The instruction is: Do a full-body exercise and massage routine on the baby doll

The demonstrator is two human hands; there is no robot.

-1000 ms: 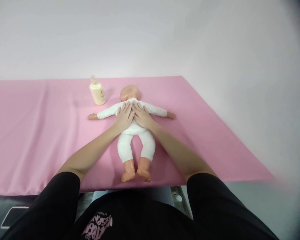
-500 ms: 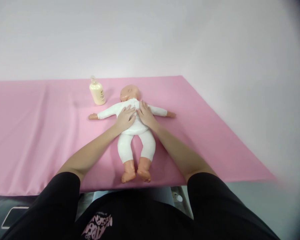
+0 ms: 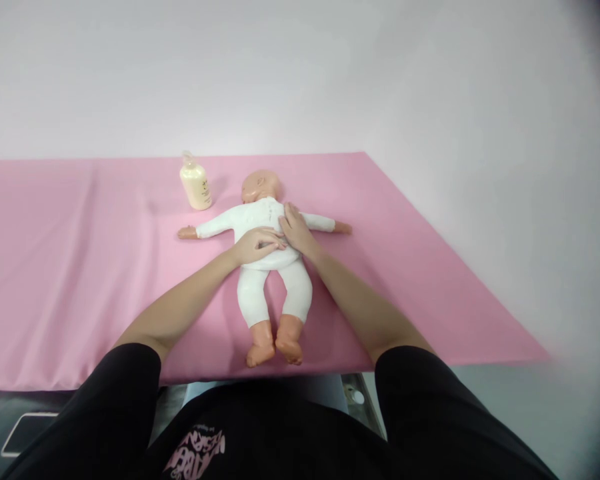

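I see a cream pump bottle upper left of centre on the pink cover, pale wall across the top.

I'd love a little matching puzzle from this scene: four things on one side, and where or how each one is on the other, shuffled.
Things
1. doll
2. pump bottle
3. left hand
4. right hand

Places and states
A. lying across the doll, fingers pointing to the right
B. standing on the pink cover, pale yellow
C. on the doll, fingers pointing away from the person
D. lying down, white body, feet towards the person

Pairs: 1-D, 2-B, 3-A, 4-C
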